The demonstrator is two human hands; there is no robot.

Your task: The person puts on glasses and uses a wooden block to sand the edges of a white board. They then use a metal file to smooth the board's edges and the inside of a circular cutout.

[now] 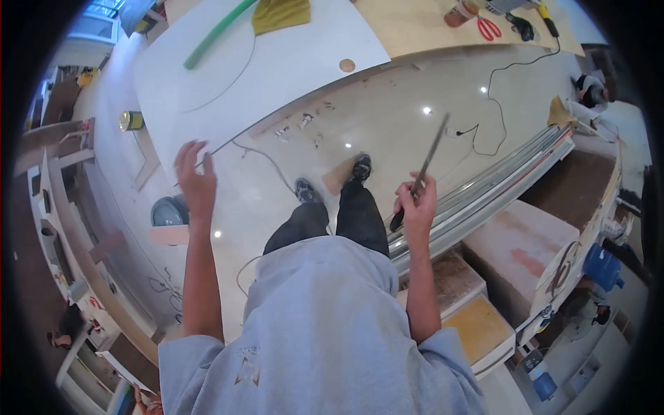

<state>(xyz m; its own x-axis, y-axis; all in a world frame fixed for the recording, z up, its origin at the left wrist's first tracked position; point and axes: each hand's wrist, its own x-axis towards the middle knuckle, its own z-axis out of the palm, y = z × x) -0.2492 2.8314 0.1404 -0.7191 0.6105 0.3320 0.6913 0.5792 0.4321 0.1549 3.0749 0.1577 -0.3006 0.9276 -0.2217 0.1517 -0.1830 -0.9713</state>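
Observation:
My right hand [417,204] is closed round the dark handle of a long, narrow metal file [432,152], whose blade points up and away from me. It is held over the floor, apart from the panel. My left hand [197,181] is at the near left corner of a large white panel [311,55], with curled fingers and thumb about its edge. How firmly it grips there is hard to see. On the panel lie a green tube [218,34], an olive cloth [281,15], a thin curved strand [238,79] and a small round tan disc [347,65].
Red-handled scissors [489,29] and a jar [460,14] rest on the wooden board. Long metal profiles [484,183] lie along my right beside boxes [519,242]. Cables [273,162] and scraps trail on the floor. A bucket [169,211] and a can [131,121] are left. Other people are farther off.

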